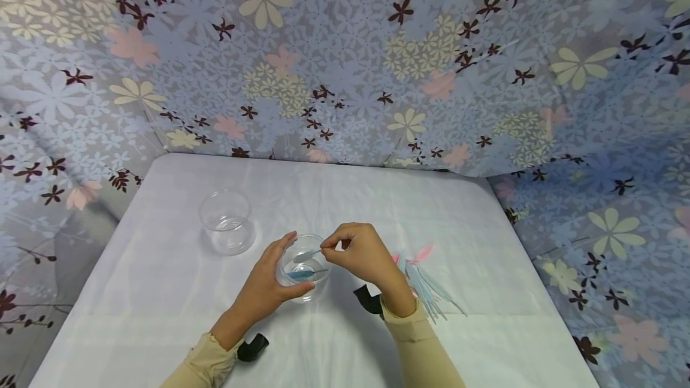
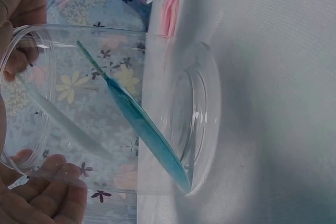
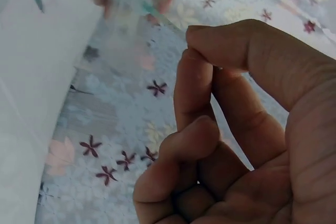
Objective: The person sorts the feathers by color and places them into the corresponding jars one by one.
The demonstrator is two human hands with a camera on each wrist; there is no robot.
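Observation:
My left hand grips a clear plastic jar around its upper part, thumb on the near side and fingers on the far side. Inside leans a teal feather, its tip down at the jar's base and its quill up along the wall. Between thumb and index finger, my right hand pinches the quill end of a pale blue feather. That feather's vane points down through the mouth of the jar, as the left wrist view also shows.
Another clear jar stands farther back on the left. Right of my right wrist lies a pile of pale blue and pink feathers. A white cloth covers the table, with a flowered curtain behind it.

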